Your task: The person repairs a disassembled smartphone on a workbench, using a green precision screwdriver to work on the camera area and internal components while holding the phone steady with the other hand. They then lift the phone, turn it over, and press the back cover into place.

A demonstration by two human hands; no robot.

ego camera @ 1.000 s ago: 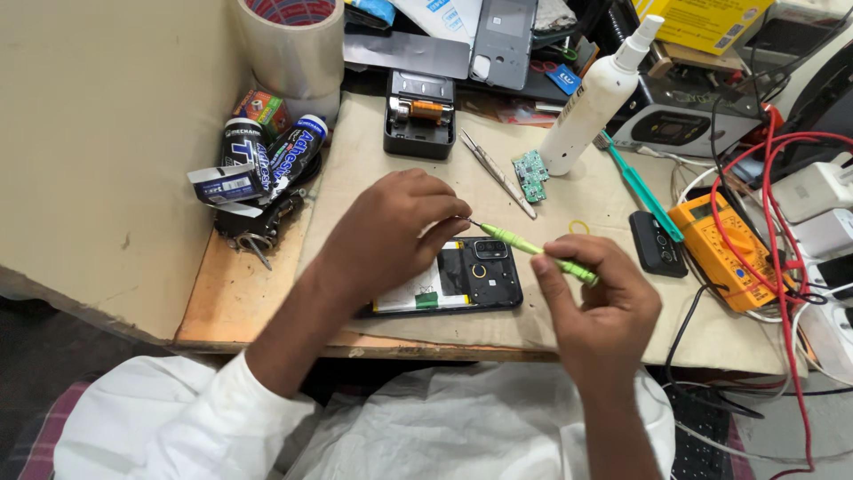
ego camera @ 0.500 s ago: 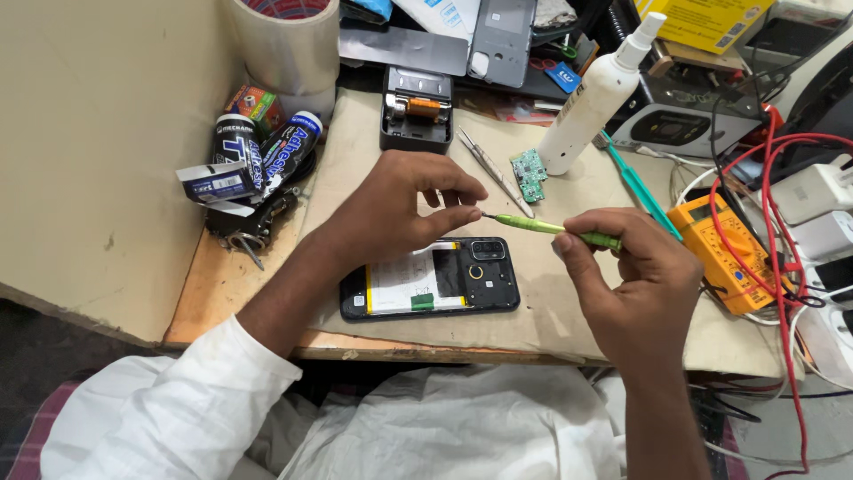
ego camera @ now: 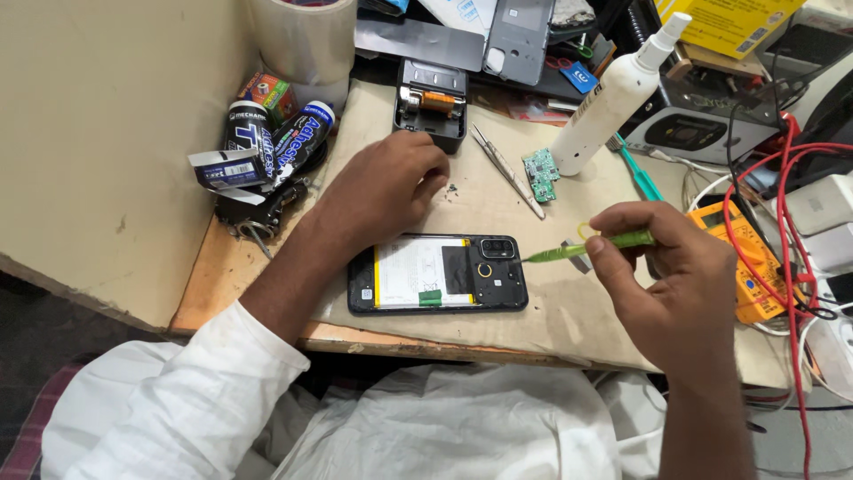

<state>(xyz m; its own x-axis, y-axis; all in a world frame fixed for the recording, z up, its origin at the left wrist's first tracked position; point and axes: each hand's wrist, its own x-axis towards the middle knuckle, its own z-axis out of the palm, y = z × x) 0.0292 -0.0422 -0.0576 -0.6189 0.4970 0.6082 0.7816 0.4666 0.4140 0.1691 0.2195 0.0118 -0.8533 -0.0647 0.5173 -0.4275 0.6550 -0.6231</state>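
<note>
An opened black phone lies back-up on the paper-covered bench, its white battery and camera block showing. My right hand holds a slim green tool whose tip points at the phone's camera end, just to its right. My left hand rests loosely curled on the bench above the phone, fingertips near some small dark specks, with nothing visibly in it.
Metal tweezers and a small green circuit board lie past the phone. A white spray bottle, a tape roll, adhesive tubes, an orange multimeter with red wires, and a black device crowd the edges.
My left hand has lifted off the phone and moved up toward the far side of the bench. My right hand drew the green tool back to the right, off the camera area.
</note>
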